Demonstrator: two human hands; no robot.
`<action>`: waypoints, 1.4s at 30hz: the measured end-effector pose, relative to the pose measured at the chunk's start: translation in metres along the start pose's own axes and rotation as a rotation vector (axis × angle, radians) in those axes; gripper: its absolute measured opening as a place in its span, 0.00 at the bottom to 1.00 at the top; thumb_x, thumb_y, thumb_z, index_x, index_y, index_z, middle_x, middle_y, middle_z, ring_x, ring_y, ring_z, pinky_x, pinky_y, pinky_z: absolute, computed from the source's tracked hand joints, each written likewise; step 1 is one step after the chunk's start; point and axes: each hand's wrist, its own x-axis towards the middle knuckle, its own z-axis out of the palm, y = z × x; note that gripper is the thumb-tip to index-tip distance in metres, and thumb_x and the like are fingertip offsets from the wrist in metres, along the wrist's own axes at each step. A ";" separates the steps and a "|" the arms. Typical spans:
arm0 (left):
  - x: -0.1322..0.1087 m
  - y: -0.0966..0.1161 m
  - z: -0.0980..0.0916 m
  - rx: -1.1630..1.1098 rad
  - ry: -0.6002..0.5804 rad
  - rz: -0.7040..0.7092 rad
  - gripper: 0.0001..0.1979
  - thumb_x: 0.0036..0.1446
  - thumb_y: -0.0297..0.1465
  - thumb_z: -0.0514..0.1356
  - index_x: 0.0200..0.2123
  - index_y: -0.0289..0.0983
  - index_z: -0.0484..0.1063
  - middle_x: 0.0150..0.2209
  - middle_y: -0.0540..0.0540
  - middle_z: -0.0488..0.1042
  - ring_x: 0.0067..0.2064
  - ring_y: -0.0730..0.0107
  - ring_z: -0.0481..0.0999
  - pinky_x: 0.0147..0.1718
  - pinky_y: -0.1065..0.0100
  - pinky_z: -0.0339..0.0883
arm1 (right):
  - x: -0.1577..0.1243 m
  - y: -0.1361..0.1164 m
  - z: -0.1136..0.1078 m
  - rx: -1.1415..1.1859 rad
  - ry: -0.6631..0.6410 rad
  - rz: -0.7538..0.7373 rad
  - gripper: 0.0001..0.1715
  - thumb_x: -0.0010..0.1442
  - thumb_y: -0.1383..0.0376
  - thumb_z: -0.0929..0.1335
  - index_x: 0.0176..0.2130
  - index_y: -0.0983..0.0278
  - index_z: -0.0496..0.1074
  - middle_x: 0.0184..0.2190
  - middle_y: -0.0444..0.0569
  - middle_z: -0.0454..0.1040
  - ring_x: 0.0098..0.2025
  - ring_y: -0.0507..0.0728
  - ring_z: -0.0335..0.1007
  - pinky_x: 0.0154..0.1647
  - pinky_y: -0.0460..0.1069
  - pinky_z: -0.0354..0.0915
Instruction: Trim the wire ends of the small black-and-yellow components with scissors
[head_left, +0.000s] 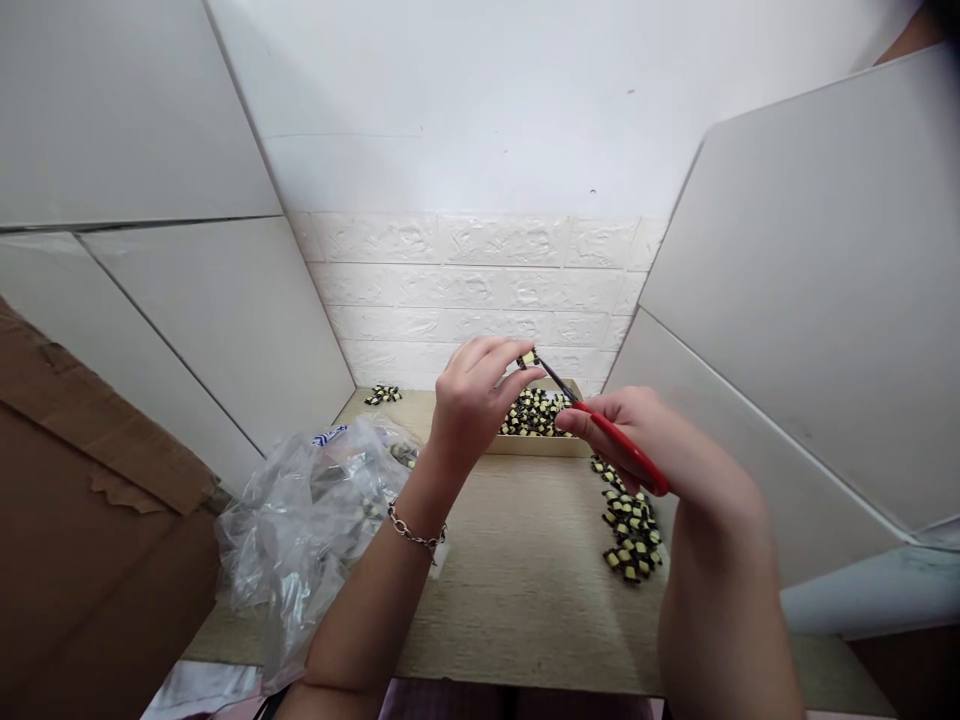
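Note:
Between the fingertips and thumb of my left hand [478, 385] is a small yellow-and-black electronic component [528, 358], much like a tiny taped transformer. My right hand [626, 425] is closed around red-handled scissors [622, 448]. Their dark, narrow blades point up and left, with the tip at or very near the held component; whether they touch I cannot tell. Below both hands sits a shallow cardboard box [536, 446] filled with similar components. More of them form a loose pile [632, 535] on the table, under and in front of my right hand.
A crumpled clear plastic bag [300, 520] with some components lies left of my left forearm. A small cluster of components [384, 394] rests at the back left of the wooden table [517, 570]. Brown cardboard [97, 540] stands at far left; white panels [780, 400] flank the table.

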 end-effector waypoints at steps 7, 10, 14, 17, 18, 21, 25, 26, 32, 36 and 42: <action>0.001 0.000 -0.003 -0.002 0.002 0.031 0.08 0.47 0.28 0.62 0.34 0.35 0.72 0.31 0.47 0.75 0.31 0.77 0.72 0.29 0.74 0.67 | 0.000 -0.001 0.000 -0.047 0.042 -0.016 0.28 0.50 0.44 0.62 0.19 0.64 0.54 0.13 0.39 0.52 0.12 0.46 0.52 0.12 0.42 0.49; 0.002 0.002 -0.004 -0.007 -0.001 0.015 0.08 0.47 0.27 0.62 0.34 0.34 0.72 0.32 0.47 0.75 0.31 0.76 0.72 0.29 0.74 0.67 | -0.002 -0.003 0.000 -0.039 0.039 0.003 0.28 0.50 0.44 0.62 0.18 0.64 0.54 0.11 0.39 0.53 0.12 0.46 0.52 0.12 0.42 0.50; 0.003 0.004 -0.005 -0.002 0.011 0.017 0.08 0.47 0.27 0.62 0.35 0.35 0.72 0.32 0.47 0.75 0.32 0.75 0.72 0.30 0.72 0.68 | -0.004 -0.006 0.001 -0.006 0.029 0.021 0.28 0.50 0.45 0.62 0.18 0.64 0.55 0.11 0.39 0.54 0.11 0.46 0.52 0.11 0.42 0.50; 0.003 0.004 -0.005 -0.009 0.024 0.024 0.09 0.47 0.26 0.62 0.35 0.34 0.72 0.32 0.46 0.75 0.32 0.75 0.72 0.31 0.72 0.68 | -0.005 -0.006 0.001 0.017 0.027 0.021 0.27 0.50 0.46 0.63 0.18 0.64 0.55 0.11 0.38 0.54 0.11 0.46 0.52 0.11 0.41 0.50; 0.003 0.004 -0.005 -0.014 0.027 0.025 0.09 0.46 0.26 0.62 0.35 0.34 0.72 0.32 0.46 0.75 0.33 0.75 0.72 0.31 0.72 0.68 | -0.004 -0.006 0.001 0.021 0.023 0.021 0.27 0.50 0.46 0.63 0.18 0.64 0.55 0.11 0.38 0.54 0.11 0.46 0.52 0.10 0.41 0.50; 0.003 0.003 -0.006 -0.022 0.032 0.030 0.09 0.47 0.26 0.62 0.35 0.35 0.71 0.32 0.47 0.75 0.33 0.75 0.72 0.31 0.71 0.68 | -0.004 -0.003 0.002 0.019 0.016 0.013 0.26 0.51 0.47 0.63 0.18 0.64 0.55 0.11 0.38 0.54 0.11 0.45 0.52 0.10 0.41 0.48; 0.003 0.004 -0.007 -0.039 0.044 0.034 0.09 0.47 0.26 0.62 0.35 0.35 0.71 0.32 0.47 0.75 0.33 0.74 0.72 0.32 0.71 0.68 | -0.003 0.001 0.001 0.017 0.013 -0.014 0.24 0.52 0.49 0.63 0.18 0.64 0.56 0.10 0.38 0.56 0.11 0.46 0.53 0.10 0.41 0.48; 0.004 0.005 -0.007 -0.048 0.045 0.030 0.09 0.47 0.26 0.62 0.35 0.35 0.71 0.32 0.47 0.75 0.33 0.74 0.72 0.32 0.71 0.68 | -0.003 0.001 0.001 0.028 0.004 -0.015 0.24 0.52 0.49 0.63 0.18 0.64 0.56 0.10 0.38 0.56 0.11 0.46 0.53 0.11 0.41 0.48; 0.003 0.005 -0.007 -0.080 0.086 0.038 0.11 0.45 0.25 0.63 0.36 0.36 0.71 0.32 0.48 0.75 0.33 0.75 0.72 0.33 0.72 0.68 | -0.006 0.003 0.002 0.136 -0.057 -0.030 0.24 0.53 0.50 0.62 0.19 0.64 0.57 0.09 0.38 0.56 0.11 0.46 0.52 0.12 0.42 0.49; 0.002 0.004 -0.008 -0.040 0.135 0.101 0.12 0.45 0.24 0.63 0.36 0.36 0.71 0.32 0.48 0.74 0.35 0.75 0.72 0.36 0.72 0.67 | -0.008 0.001 0.003 0.214 -0.124 -0.054 0.24 0.54 0.50 0.62 0.18 0.63 0.57 0.09 0.38 0.54 0.11 0.46 0.51 0.12 0.43 0.47; 0.001 0.002 -0.008 0.027 0.160 0.175 0.14 0.44 0.23 0.64 0.37 0.35 0.70 0.32 0.48 0.75 0.36 0.75 0.73 0.36 0.72 0.66 | -0.011 -0.006 0.005 0.245 -0.119 -0.034 0.24 0.54 0.50 0.62 0.18 0.63 0.56 0.08 0.37 0.55 0.10 0.46 0.52 0.13 0.43 0.49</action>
